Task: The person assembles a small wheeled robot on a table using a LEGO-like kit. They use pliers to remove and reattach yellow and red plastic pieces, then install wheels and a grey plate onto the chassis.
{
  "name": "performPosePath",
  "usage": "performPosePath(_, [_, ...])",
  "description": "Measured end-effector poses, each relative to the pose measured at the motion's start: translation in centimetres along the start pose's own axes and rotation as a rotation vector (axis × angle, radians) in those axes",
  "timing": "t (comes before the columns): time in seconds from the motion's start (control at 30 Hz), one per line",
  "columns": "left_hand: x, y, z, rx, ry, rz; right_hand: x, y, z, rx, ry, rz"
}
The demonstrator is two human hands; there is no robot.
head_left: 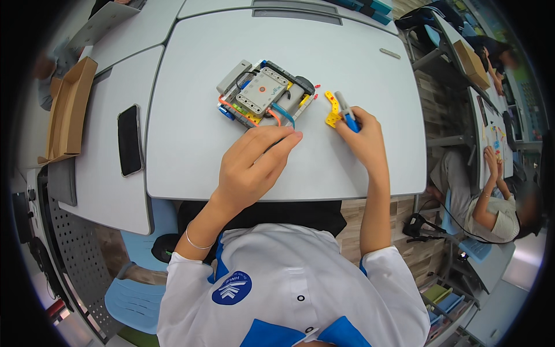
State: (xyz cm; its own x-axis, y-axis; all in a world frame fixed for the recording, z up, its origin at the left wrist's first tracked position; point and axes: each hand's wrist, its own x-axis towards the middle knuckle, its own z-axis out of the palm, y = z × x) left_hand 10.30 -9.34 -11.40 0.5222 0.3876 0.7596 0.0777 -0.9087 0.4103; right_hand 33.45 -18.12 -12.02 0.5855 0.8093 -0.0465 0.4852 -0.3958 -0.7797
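Note:
A small robot build of plastic parts rests on the white table, with a grey control box (263,90) on top and orange and teal cables (283,113) looping from its near side. My left hand (254,162) is closed in a pinch at the bend of the teal cable; whatever lies between the fingertips is hidden. In my right hand (365,137) is a slim grey-and-blue hand tool (346,107), its grey end pointing away from me. Beside that tool is a yellow curved beam (332,104) with holes. Two small red pins (316,91) lie between the build and the beam.
A grey bar (389,53) lies at the table's far right. On the adjoining left table are a black phone (130,140) and an open cardboard box (70,110). Another person (491,202) works at a table on the right. Blue chairs (136,303) stand at lower left.

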Motion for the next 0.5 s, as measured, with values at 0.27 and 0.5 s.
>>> performPosePath(0.27, [-0.5, -0.5, -0.2, 0.020, -0.007, -0.040, 2.6, -1.2, 0.6, -0.221, 0.203, -0.198])
performPosePath(0.5, [3.9, -0.6, -1.3, -0.107, -0.157, -0.173, 5.3, 0.5, 2.4, -0.366, 0.055, -0.333])
